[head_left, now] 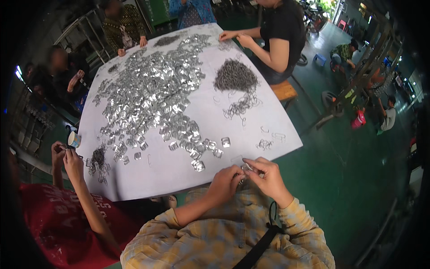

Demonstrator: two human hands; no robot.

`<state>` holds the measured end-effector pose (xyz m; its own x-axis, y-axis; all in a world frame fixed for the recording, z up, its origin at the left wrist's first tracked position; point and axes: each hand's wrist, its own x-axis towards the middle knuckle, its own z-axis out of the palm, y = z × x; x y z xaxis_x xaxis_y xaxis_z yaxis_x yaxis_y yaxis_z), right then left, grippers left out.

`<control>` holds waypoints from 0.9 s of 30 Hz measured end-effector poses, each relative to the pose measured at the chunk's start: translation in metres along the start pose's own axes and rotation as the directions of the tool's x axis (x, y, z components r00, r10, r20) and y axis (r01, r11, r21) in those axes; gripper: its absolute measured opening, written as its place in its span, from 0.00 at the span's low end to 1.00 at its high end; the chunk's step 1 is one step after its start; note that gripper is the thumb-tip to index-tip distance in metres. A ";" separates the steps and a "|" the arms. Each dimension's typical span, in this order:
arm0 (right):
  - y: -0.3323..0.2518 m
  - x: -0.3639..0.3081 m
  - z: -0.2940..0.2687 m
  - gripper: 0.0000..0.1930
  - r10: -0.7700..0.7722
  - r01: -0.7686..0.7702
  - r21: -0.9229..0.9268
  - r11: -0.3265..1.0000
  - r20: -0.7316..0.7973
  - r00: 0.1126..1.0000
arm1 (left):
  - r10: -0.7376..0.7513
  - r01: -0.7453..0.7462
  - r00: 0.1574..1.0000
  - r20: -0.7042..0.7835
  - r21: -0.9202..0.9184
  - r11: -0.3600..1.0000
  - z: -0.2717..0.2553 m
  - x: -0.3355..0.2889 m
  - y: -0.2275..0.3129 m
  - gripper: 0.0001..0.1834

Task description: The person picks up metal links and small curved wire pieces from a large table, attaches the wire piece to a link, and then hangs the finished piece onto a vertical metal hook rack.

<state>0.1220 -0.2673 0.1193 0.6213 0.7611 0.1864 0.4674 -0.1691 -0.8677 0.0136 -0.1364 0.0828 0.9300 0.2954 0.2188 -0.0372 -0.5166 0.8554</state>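
Observation:
At the near edge of the table, my left hand (226,181) and my right hand (267,178) meet with fingers closed. Between my right thumb and fingers is a small shiny metal plate (246,167). My left fingers pinch a bit of shiny metal too small to make out. Just beyond my fingertips shows a thin bent wire piece (236,158); whether it is held or lies on the table is unclear. Similar squarish metal plates (156,89) spread in a large heap over the table. To the right rises a dark pile of bent wire pieces (236,75).
Loose wires (264,144) lie on the white tabletop (268,121). At left, a co-worker in a red shirt (80,224) handles small parts beside a paper cup (74,140) and a wire pile (98,157). Other people stand or sit around the far sides. A wooden stool (284,91) is at right.

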 end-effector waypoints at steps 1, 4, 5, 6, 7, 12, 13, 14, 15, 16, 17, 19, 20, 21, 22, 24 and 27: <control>-0.004 0.005 -0.002 0.16 -0.035 0.035 0.005 0.999 -0.016 0.999 | -0.016 0.016 1.000 0.014 -0.010 1.000 0.001 0.000 -0.001 0.06; -0.006 0.000 0.000 0.16 -0.057 0.058 0.023 0.998 -0.027 0.998 | -0.019 0.019 1.000 0.006 -0.039 0.999 -0.005 0.003 -0.005 0.06; -0.004 -0.003 0.001 0.16 -0.077 0.079 0.022 0.997 -0.049 0.996 | -0.061 0.068 0.996 0.071 -0.101 0.993 -0.009 0.003 -0.002 0.06; -0.003 -0.005 0.001 0.16 -0.097 0.099 0.020 0.995 -0.070 0.993 | -0.098 0.120 0.985 0.140 -0.159 0.980 -0.013 0.004 -0.001 0.06; -0.003 -0.004 -0.001 0.16 -0.093 0.094 0.018 0.995 -0.075 0.993 | -0.096 0.119 0.985 0.146 -0.160 0.980 -0.019 0.010 -0.004 0.06; -0.002 -0.010 -0.004 0.14 -0.114 0.125 0.085 0.988 -0.125 0.986 | -0.092 0.091 0.994 0.056 0.015 0.996 -0.059 0.081 -0.042 0.08; -0.003 -0.010 -0.002 0.14 -0.130 0.140 0.095 0.986 -0.109 0.986 | -0.065 0.073 0.997 -0.051 0.187 0.980 -0.070 0.099 -0.062 0.09; -0.006 -0.012 -0.002 0.15 -0.141 0.147 0.074 0.986 -0.088 0.986 | -0.007 0.043 0.994 -0.106 0.347 0.937 -0.075 0.121 -0.080 0.09; -0.008 -0.012 -0.003 0.15 -0.159 0.163 0.049 0.985 -0.075 0.984 | 0.070 0.014 0.986 -0.150 0.500 0.866 -0.077 0.145 -0.098 0.09; -0.008 -0.012 -0.003 0.15 -0.183 0.187 0.041 0.982 -0.080 0.980 | 0.091 0.004 0.982 -0.163 0.507 0.862 -0.075 0.167 -0.120 0.09; -0.008 -0.014 -0.003 0.15 -0.160 0.164 0.058 0.985 -0.077 0.984 | 0.299 -0.130 0.945 -0.135 0.683 0.719 -0.072 0.189 -0.144 0.09; -0.010 -0.016 -0.004 0.14 -0.131 0.134 0.064 0.989 -0.054 0.990 | 0.490 -0.220 0.868 -0.077 0.826 0.520 -0.070 0.216 -0.166 0.09; -0.008 -0.017 -0.004 0.14 -0.137 0.140 0.054 0.989 -0.053 0.989 | 0.395 -0.216 0.917 0.059 0.905 0.367 -0.068 0.223 -0.166 0.08; -0.005 -0.018 -0.002 0.14 -0.153 0.156 0.057 0.986 -0.062 0.986 | 0.268 -0.229 0.948 0.171 0.952 0.202 -0.068 0.229 -0.166 0.08; -0.003 -0.018 -0.001 0.14 -0.171 0.175 0.061 0.983 -0.069 0.983 | 0.275 -0.221 0.948 0.161 0.954 0.205 -0.067 0.234 -0.165 0.08; -0.002 -0.020 -0.002 0.14 -0.170 0.173 0.042 0.984 -0.071 0.983 | -0.025 -0.233 0.970 0.241 0.957 0.176 -0.063 0.236 -0.143 0.08; -0.003 -0.019 -0.002 0.15 -0.093 0.100 0.113 0.989 -0.064 0.994 | -0.054 -0.246 0.964 0.260 0.952 0.182 -0.066 0.229 -0.136 0.08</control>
<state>0.1096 -0.2827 0.1189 0.6138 0.7320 0.2956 0.4533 -0.0203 -0.8911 0.2073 0.0542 0.0477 0.9937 0.1038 0.0431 0.1123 -0.9317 -0.3455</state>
